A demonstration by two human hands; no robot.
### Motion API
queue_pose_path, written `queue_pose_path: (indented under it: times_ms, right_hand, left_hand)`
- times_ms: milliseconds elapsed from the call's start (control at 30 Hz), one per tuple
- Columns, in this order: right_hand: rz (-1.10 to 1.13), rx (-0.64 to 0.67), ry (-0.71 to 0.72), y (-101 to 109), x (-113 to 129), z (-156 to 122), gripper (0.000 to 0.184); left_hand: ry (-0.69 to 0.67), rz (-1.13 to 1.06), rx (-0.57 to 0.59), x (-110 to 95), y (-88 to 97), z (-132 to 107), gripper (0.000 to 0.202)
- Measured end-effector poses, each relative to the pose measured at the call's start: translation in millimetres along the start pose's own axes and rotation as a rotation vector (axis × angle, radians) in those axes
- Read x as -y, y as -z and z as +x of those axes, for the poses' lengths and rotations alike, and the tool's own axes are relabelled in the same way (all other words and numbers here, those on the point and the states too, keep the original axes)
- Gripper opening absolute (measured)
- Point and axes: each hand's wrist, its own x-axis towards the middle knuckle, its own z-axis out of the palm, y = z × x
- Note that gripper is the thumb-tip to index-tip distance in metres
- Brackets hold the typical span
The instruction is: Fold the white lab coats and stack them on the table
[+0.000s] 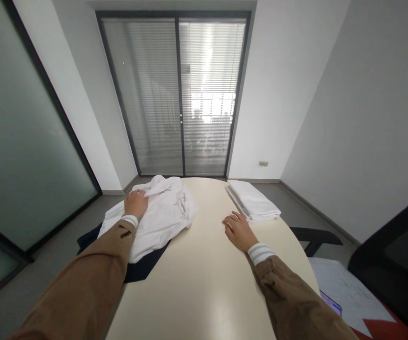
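One head-worn view looks forward and down, close over the table (204, 283)
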Motion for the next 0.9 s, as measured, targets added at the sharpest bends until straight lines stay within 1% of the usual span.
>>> queue_pose_path:
  times_ms: [100,200,300,400,500,533,600,667,700,733,800,900]
  right_hand:
    - [0.0,0.001,0.003,0.5,0.6,1.0,0.026]
    - [-0.008,0.006,0.003,1.6,2.2,1.8,0.027]
    - [-0.012,0.004,0.0,2.6,3.1,2.2,0.027]
    - [-0.014,0.005,0.011,2.4,2.1,2.5,0.027]
    - [-0.013,0.011,0.034,1.7,1.0,2.4,0.027]
    - [-0.013,0.01,0.037,1.8,1.2,2.3,0.029]
    - [-0.011,-0.001,0.027,2.9,3.3,2.2,0.037]
    - [0.003,-0.013,0.011,5.5,7.2,3.0,0.053]
    - [0.019,-0.013,0.012,7.4,9.6,3.8,0.061]
    - [0.039,-0.009,0.027,9.6,12.2,4.7,0.067]
    - [0.074,0.004,0.085,14.4,17.7,7.0,0.073]
    - [0.102,0.047,0.207,20.8,27.3,10.1,0.07]
  left_hand:
    - [-0.055,-0.027,-0.113,-11.2,3.7,-7.7,0.031]
    - [-0.152,-0.061,-0.195,-23.4,13.4,-15.2,0.025]
    - [-0.262,-0.086,-0.267,-38.2,23.3,-20.2,0.024]
    - [-0.417,-0.117,-0.33,-61.2,32.7,-27.3,0.022]
    - [-0.59,-0.18,-0.36,-92.8,41.2,-43.6,0.021]
    - [-0.641,-0.201,-0.345,-103.9,43.0,-51.5,0.02]
    - [-0.774,-0.245,-0.257,-124.9,44.0,-69.9,0.018]
    - [-0.903,-0.28,-0.141,-142.1,41.1,-89.2,0.017]
    - [-0.943,-0.297,-0.085,-148.9,38.3,-98.2,0.016]
    - [-0.977,-0.317,-0.027,-154.4,35.1,-106.4,0.015]
    - [-1.05,-0.346,0.066,-161.7,28.9,-120.0,0.014]
    - [-1.166,-0.376,0.153,-166.0,24.6,-133.9,0.013]
